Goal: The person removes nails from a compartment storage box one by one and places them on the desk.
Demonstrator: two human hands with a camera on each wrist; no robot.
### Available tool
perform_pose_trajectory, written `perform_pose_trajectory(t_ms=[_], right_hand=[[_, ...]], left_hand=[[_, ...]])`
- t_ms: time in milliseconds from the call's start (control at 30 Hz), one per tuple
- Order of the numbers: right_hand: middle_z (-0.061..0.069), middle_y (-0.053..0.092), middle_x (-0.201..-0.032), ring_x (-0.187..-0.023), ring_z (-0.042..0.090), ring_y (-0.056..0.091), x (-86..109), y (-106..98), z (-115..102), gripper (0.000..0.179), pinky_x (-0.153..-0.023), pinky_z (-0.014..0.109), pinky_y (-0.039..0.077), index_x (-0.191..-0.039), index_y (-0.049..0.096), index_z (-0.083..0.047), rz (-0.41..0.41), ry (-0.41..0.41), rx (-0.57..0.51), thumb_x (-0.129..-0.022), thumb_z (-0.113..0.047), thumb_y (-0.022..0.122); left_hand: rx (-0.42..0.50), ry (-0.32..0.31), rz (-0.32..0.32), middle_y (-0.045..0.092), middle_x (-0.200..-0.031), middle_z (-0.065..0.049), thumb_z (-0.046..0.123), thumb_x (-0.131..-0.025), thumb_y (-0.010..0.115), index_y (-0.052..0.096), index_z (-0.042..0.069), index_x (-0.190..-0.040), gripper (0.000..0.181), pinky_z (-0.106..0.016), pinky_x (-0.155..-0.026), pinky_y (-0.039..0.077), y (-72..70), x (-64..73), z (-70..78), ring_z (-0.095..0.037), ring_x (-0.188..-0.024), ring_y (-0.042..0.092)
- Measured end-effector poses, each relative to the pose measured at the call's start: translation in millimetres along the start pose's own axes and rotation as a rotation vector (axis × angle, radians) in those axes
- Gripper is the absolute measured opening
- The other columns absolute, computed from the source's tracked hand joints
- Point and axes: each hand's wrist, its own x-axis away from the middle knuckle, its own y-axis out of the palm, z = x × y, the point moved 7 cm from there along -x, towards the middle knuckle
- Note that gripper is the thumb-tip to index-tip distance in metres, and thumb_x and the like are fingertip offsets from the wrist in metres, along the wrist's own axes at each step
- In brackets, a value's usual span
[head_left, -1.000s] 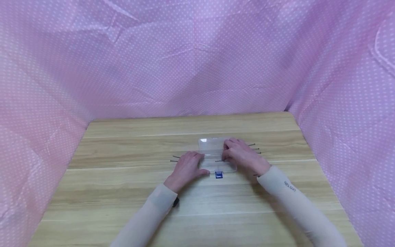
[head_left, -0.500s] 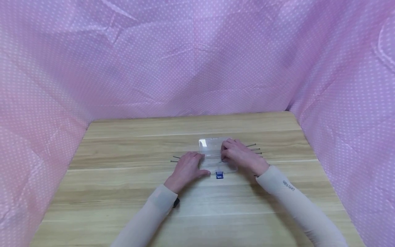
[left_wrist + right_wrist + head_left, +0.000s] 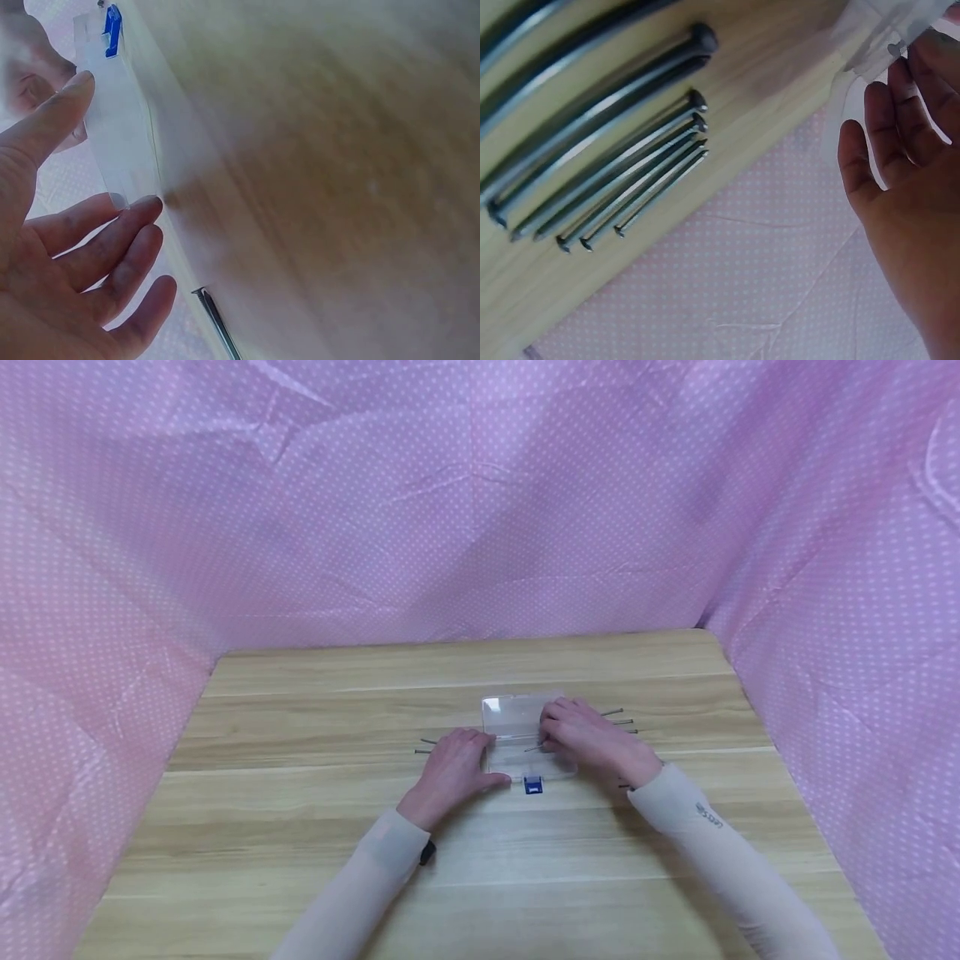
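Observation:
A clear plastic box (image 3: 513, 717) with a blue latch (image 3: 533, 786) lies opened flat on the wooden table, its lid toward the back. My left hand (image 3: 453, 768) holds the box's left side, thumb at the front edge and fingers along the side. In the left wrist view the box wall (image 3: 120, 135) stands between thumb and fingertips. Over the box's front half, my right hand (image 3: 588, 735) pinches a thin metal nail (image 3: 533, 747) whose end points left. The right wrist view shows a nail head (image 3: 896, 49) by the fingertips; the rest of it is hidden there.
Several nails (image 3: 622, 165) of differing sizes lie on the table right of the box, partly under the right forearm. A couple more nails (image 3: 423, 752) lie left of the left hand. Pink dotted cloth (image 3: 472, 527) hangs around the table (image 3: 300, 860).
My right hand shifts slightly over the box, and the nail's tilt changes a little between frames. The left hand and the box stay nearly still.

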Motion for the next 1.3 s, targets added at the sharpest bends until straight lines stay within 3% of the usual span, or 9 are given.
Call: perform_pose_trajectory(t_ms=[333, 567, 900, 1300], right_hand=[[-0.002, 0.063, -0.109, -0.105, 0.019, 0.056, 12.2, -4, 4, 0.002, -0.099, 0.049, 0.049, -0.096, 0.074, -0.014, 0.018, 0.074, -0.075, -0.095, -0.012, 0.075], [0.001, 0.066, -0.111, -0.109, 0.022, 0.06, 21.7, -13, 5, 0.006, -0.098, 0.046, 0.05, -0.098, 0.076, -0.012, 0.11, 0.08, -0.07, -0.093, -0.013, 0.078], [0.006, 0.067, -0.109, -0.109, 0.03, 0.063, 37.4, -24, 9, 0.007, -0.093, 0.052, 0.05, -0.095, 0.075, -0.009, 0.235, 0.058, -0.05, -0.09, -0.009, 0.08], [0.006, 0.067, -0.105, -0.101, 0.028, 0.063, 61.6, -32, 19, 0.01, -0.09, 0.05, 0.051, -0.094, 0.074, -0.009, 0.301, 0.082, -0.036, -0.088, -0.007, 0.081]], left_hand=[[-0.019, -0.014, -0.018, 0.071, -0.122, -0.011, 0.056, -0.08, 0.084, 0.07, 0.006, -0.129, 0.071, -0.044, -0.1, 0.051, 1.7, -1.6, 1.9, -0.028, -0.113, 0.063], [0.01, -0.027, -0.014, 0.07, -0.125, -0.012, 0.054, -0.08, 0.085, 0.069, 0.006, -0.13, 0.072, -0.046, -0.103, 0.049, 0.9, 0.4, 1.3, -0.029, -0.117, 0.062], [0.025, -0.023, 0.002, 0.07, -0.127, -0.013, 0.053, -0.081, 0.086, 0.068, 0.005, -0.131, 0.072, -0.048, -0.104, 0.049, 1.3, 2.1, 0.4, -0.031, -0.12, 0.061], [0.027, -0.014, 0.025, 0.07, -0.128, -0.013, 0.053, -0.081, 0.085, 0.069, 0.006, -0.131, 0.07, -0.05, -0.103, 0.049, 2.5, 2.8, 0.9, -0.033, -0.121, 0.061]])
